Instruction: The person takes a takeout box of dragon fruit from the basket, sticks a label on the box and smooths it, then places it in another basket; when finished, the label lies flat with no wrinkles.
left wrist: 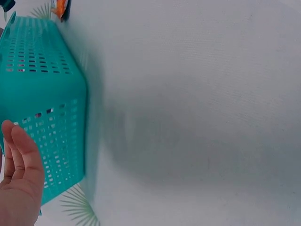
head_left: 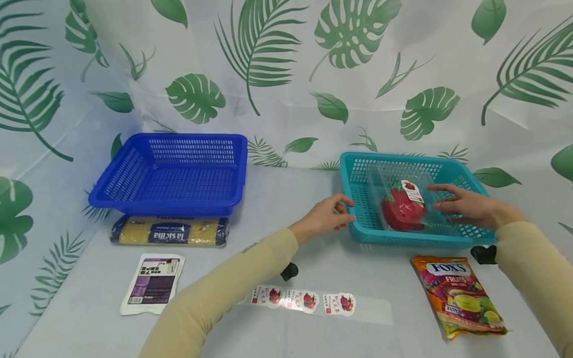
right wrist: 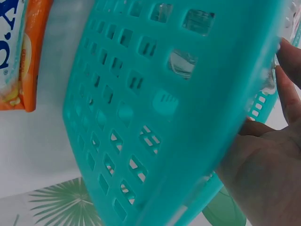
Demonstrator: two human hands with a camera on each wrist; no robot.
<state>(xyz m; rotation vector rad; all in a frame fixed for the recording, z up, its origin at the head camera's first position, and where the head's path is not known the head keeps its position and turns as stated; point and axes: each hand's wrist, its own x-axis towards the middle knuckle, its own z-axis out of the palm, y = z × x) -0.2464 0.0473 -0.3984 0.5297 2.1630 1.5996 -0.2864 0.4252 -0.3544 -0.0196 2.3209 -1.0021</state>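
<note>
A clear plastic box lies in the teal basket, with a red dragon fruit inside it and a dragon-fruit sticker on its lid. My right hand is over the basket's right part, its loosely bent fingers at the box's right side; whether they touch it I cannot tell. Beside the basket's left rim is my left hand, fingers loosely bent, fingertips at the rim. The left wrist view shows these fingers beside the basket wall; contact is unclear.
A blue basket stands at the left, with a spaghetti pack before it. Nearer lie a white-and-purple packet, a clear strip with several dragon-fruit stickers, and an orange Fox's candy bag. A leaf-patterned curtain hangs behind.
</note>
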